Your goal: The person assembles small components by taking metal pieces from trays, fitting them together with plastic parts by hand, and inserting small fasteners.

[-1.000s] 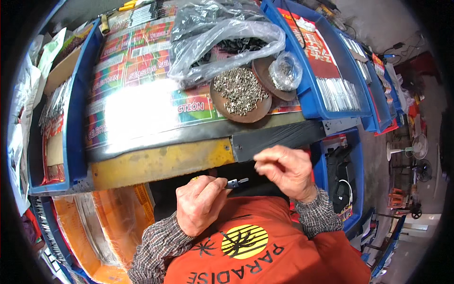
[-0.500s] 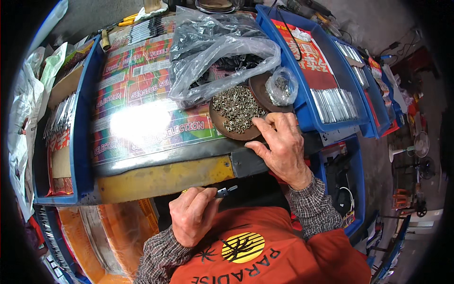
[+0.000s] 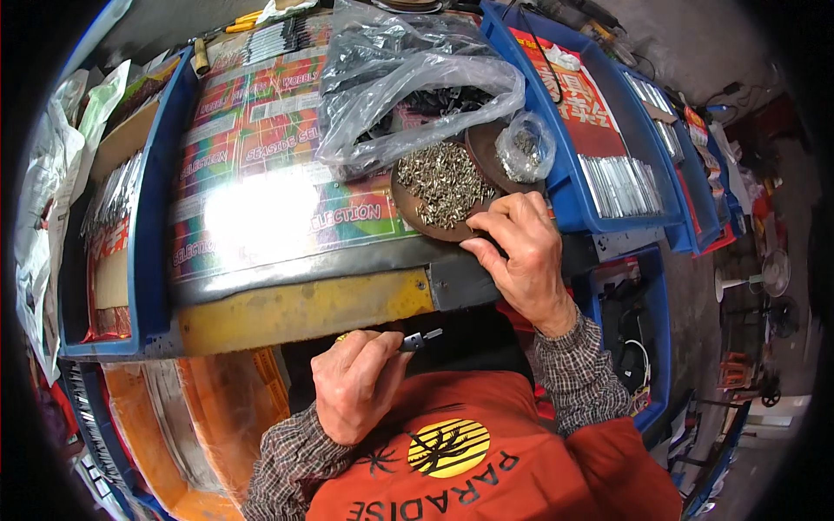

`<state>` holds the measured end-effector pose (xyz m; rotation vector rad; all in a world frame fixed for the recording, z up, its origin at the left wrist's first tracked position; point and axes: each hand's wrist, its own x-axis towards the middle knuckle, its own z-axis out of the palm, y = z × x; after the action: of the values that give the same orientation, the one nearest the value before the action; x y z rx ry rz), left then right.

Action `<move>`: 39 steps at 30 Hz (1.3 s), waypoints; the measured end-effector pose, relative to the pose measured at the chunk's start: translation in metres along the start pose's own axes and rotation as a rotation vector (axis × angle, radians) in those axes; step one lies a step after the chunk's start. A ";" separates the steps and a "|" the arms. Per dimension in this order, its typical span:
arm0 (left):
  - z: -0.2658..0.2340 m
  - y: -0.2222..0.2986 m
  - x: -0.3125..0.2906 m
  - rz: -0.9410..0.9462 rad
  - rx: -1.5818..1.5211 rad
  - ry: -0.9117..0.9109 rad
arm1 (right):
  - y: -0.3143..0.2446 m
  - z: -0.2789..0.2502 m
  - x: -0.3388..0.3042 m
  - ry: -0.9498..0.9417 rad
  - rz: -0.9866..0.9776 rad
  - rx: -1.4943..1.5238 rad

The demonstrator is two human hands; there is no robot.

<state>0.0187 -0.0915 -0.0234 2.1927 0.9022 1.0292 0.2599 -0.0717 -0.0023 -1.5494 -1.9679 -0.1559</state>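
Low over my lap, my left hand (image 3: 358,386) is closed around a small grey metal piece with a thin shiny tip (image 3: 422,339) that pokes out past thumb and forefinger. At the near rim of a round brown dish (image 3: 413,219) is my right hand (image 3: 524,256), its thumb and forefinger brought close together in a pinch; whatever lies between them is too small to make out. Many tiny metal pins (image 3: 443,184) are heaped in the dish. Behind it to the right, a second brown dish (image 3: 483,149) holds a small clear bag of metal bits (image 3: 524,148).
A clear plastic bag of dark parts (image 3: 417,108) lies behind the dishes. Blue trays with silvery strips flank the table, one at the left (image 3: 148,252) and one at the right (image 3: 569,187). The table's front edge (image 3: 313,306) is yellow and black. An orange-lined crate (image 3: 221,408) stands below.
My right hand has drawn from the heap of pins toward the dish's near rim, thumb and forefinger closing. The left hand keeps its metal piece, its tip tilted slightly differently. The whole view has shifted slightly.
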 end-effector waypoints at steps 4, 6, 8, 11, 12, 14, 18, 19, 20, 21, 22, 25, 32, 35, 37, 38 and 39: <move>-0.002 0.004 -0.001 0.004 0.017 0.001 | 0.002 0.002 0.004 0.021 -0.026 0.093; -0.002 0.005 -0.001 -0.004 0.024 0.008 | 0.002 0.003 0.004 0.017 -0.002 0.145; 0.000 0.004 -0.003 -0.037 -0.010 0.013 | 0.001 0.004 0.002 0.020 0.021 0.190; -0.002 0.007 -0.004 -0.068 0.000 -0.006 | -0.004 0.003 -0.002 0.037 0.013 0.183; -0.002 0.007 -0.005 -0.081 0.006 -0.016 | -0.012 -0.001 -0.006 0.030 0.056 0.266; -0.002 0.009 -0.007 -0.098 0.003 -0.009 | -0.033 -0.010 -0.013 -0.038 0.150 0.470; 0.000 0.012 -0.006 -0.092 -0.017 -0.026 | -0.049 -0.005 -0.028 -0.075 0.028 0.706; 0.001 0.013 -0.006 -0.091 -0.019 -0.028 | -0.051 -0.004 -0.029 -0.065 0.007 0.697; 0.001 0.013 -0.006 -0.087 -0.016 -0.027 | -0.053 -0.005 -0.030 -0.055 -0.015 0.689; 0.001 0.014 -0.006 -0.083 -0.011 -0.024 | -0.054 -0.006 -0.031 -0.054 -0.016 0.689; 0.002 0.014 -0.007 -0.083 -0.010 -0.024 | -0.055 -0.007 -0.034 -0.096 0.050 0.746; 0.002 0.015 -0.007 -0.069 0.000 -0.022 | -0.057 -0.006 -0.039 -0.140 0.128 0.801; 0.003 0.017 -0.007 -0.029 0.015 -0.015 | -0.058 -0.002 -0.040 -0.121 0.073 0.807; 0.002 0.018 -0.006 -0.012 0.026 -0.011 | -0.059 -0.001 -0.041 -0.168 0.098 0.806; 0.002 0.018 -0.007 -0.007 0.032 -0.011 | -0.060 -0.002 -0.042 -0.182 0.127 0.809; 0.002 0.017 -0.007 0.005 0.044 -0.010 | -0.060 -0.002 -0.043 -0.194 0.155 0.811; 0.003 0.017 -0.007 0.016 0.056 -0.010 | -0.061 -0.002 -0.043 -0.195 0.156 0.812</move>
<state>0.0230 -0.1078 -0.0161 2.2528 0.9212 1.0107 0.2104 -0.1278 -0.0066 -1.1737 -1.7009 0.7883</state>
